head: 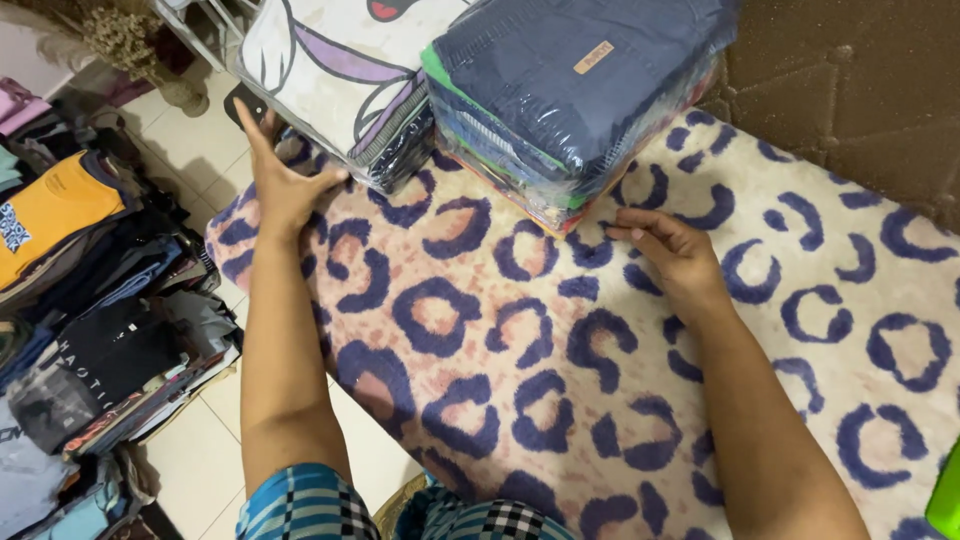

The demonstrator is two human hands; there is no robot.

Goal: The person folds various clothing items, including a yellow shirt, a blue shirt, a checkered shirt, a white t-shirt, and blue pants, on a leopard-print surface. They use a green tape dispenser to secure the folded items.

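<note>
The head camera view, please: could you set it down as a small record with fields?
surface: fleece blanket, cream with blue ring spots
left hand: open, fingers at the edge of a plastic-wrapped bundle with a cartoon print
right hand: flat on the blanket, fingertips near the plastic-wrapped stack of folded clothes, dark blue on top
left side: heaps of folded shirts on a tiled floor
lower right corner: edge of a green thing, too little in view to tell
</note>
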